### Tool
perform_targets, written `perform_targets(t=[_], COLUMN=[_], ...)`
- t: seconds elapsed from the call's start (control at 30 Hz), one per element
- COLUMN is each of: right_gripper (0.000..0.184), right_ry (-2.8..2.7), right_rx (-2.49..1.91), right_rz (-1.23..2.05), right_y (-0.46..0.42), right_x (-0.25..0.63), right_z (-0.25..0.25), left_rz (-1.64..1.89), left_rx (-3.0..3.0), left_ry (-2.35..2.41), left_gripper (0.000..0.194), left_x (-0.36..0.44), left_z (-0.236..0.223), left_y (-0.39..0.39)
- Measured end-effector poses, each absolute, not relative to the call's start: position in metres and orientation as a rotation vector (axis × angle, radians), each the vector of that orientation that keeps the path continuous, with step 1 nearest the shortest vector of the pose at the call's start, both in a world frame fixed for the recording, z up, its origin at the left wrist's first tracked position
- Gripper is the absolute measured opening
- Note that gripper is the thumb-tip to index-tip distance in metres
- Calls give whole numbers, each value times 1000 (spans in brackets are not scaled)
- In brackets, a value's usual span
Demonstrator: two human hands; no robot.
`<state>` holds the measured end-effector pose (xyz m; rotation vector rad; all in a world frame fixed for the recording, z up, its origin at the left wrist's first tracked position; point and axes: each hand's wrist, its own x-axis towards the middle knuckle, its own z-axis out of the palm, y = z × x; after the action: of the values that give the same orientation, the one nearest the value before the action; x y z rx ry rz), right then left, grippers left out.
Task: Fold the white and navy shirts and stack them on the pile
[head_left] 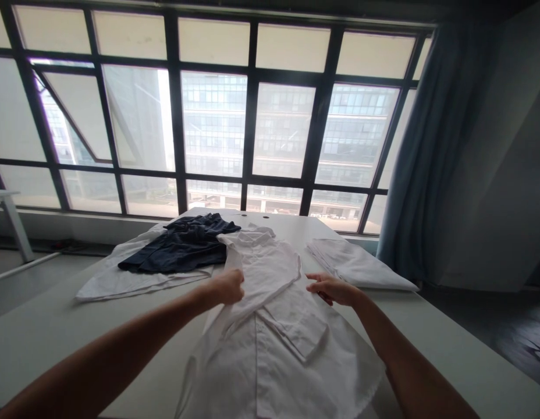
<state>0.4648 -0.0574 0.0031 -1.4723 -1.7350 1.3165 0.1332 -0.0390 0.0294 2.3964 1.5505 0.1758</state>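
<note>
1. Left hand (230,286): fingers curled closed, pinching the shirt (263,265) at its left edge, best I can see on my feed.
2. Right hand (334,289): index finger out, other fingers bent, at the shirt's right edge. Can't tell whether finger and thumb pinch cloth or just hover by it.
3. Shirt: white, mid-table (56,331), running near to far between my two hands; one sleeve (302,334) lies across its near part.
4. Step, my read: laying the shirt in order, sleeve tucked over.
5. Next move, my call: needs a sure hold on the right edge too, then an even two-handed shift so the sleeve doesn't slip.
6. Around: dark garment (187,247) on white cloth (121,276), far left; folded cloth (361,265), right.
</note>
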Motion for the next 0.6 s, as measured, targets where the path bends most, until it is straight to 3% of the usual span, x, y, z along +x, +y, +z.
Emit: perform_targets(t=[0.17,0.47,0.6], right_gripper=[45,58,61], right_ry=[-1752,-1707,-1666], right_rx=[-1463,-1415,-1394], right_rz=[1300,1263,1204], right_y=[-57,-58,-61], right_x=[464,453,435], right_z=[3,5,7], left_rz=[6,194,459], left_rx=[2464,2125,2445], left_ry=[1463,1117,852], left_gripper=[16,45,48], left_x=[169,139,112], left_z=[4,-9,-15], left_y=[-49,-38,-30])
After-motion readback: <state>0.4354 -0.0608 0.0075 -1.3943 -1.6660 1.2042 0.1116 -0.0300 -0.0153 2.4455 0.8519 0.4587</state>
